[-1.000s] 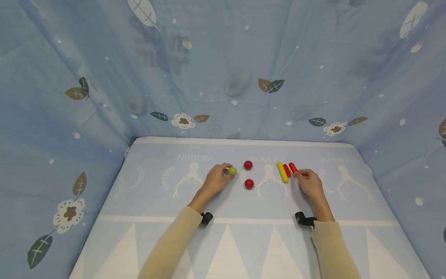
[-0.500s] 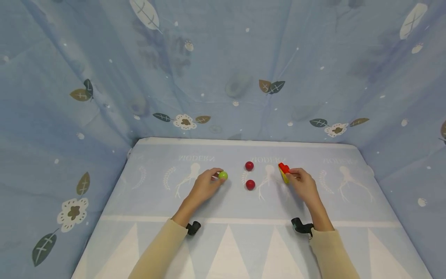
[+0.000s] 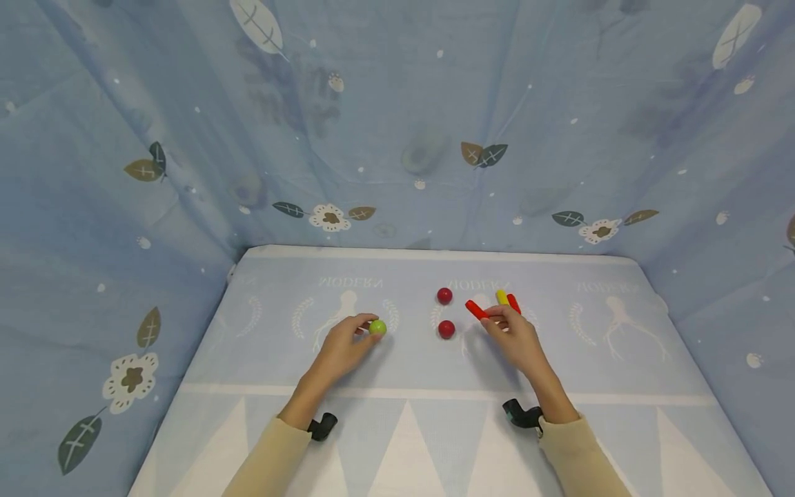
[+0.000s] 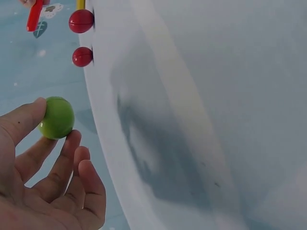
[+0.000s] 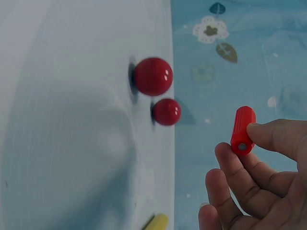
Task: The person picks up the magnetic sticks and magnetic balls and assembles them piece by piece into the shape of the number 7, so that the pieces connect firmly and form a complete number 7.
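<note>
My left hand (image 3: 343, 345) pinches a green ball (image 3: 377, 327) between thumb and fingers; the left wrist view shows the ball (image 4: 57, 118) held off the table, other fingers curled below it. In my right hand (image 3: 517, 339), thumb and fingertips grip a short red stick (image 3: 475, 309); a grey round spot marks the end of this ridged stick (image 5: 243, 130) in the right wrist view. Two glossy red balls, a far one (image 3: 444, 296) and a near one (image 3: 446, 329), rest between the hands. Just beyond the right hand lie a yellow stick (image 3: 502, 297) and a second red stick (image 3: 513, 303), both partly hidden.
A pale patterned cloth covers the table (image 3: 397, 373). Blue printed curtains (image 3: 397, 138) hang behind it and along both sides. Each wrist wears a black camera mount, the left one (image 3: 323, 426) and the right one (image 3: 522, 415).
The left hand has drawn the green ball left and nearer, away from the red balls. The right hand has carried its red stick left, past the yellow stick, toward the red balls.
</note>
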A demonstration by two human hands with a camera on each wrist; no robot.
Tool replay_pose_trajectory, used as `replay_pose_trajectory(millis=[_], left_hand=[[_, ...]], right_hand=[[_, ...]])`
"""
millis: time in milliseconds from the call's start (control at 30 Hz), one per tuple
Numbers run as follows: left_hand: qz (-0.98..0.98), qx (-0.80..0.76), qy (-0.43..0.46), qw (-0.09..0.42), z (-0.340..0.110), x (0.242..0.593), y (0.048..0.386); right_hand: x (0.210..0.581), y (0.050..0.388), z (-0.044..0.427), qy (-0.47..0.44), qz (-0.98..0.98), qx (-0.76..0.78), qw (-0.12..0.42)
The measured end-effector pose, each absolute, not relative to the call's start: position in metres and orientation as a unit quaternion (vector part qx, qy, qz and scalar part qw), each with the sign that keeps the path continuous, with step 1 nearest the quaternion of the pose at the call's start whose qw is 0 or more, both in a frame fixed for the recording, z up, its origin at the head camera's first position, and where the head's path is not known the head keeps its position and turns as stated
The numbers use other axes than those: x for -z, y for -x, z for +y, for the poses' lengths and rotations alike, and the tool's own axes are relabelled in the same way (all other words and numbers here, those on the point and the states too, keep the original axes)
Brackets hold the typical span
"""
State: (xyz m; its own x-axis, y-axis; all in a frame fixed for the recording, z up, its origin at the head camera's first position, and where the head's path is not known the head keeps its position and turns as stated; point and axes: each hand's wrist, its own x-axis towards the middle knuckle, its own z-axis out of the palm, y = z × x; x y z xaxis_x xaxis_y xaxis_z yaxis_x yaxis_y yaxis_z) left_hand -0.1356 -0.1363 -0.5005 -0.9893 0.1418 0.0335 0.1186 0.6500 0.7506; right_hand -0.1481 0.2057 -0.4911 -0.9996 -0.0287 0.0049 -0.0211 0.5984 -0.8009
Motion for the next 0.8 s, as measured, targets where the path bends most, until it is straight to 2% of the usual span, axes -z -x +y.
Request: replay_pose_trajectory(millis=[333, 800], left_hand=[[0.913, -0.403, -0.065, 0.018, -0.160, 0.510, 0.122], [0.914, -0.400, -0.053, 0.053, -0.189, 0.517, 0.119]], right_hand=[[0.497, 0.143, 0.172, 0.056, 0.886, 0.459, 0.020], [0.505, 0.140, 0.135, 0.135, 0.868, 0.477, 0.028]])
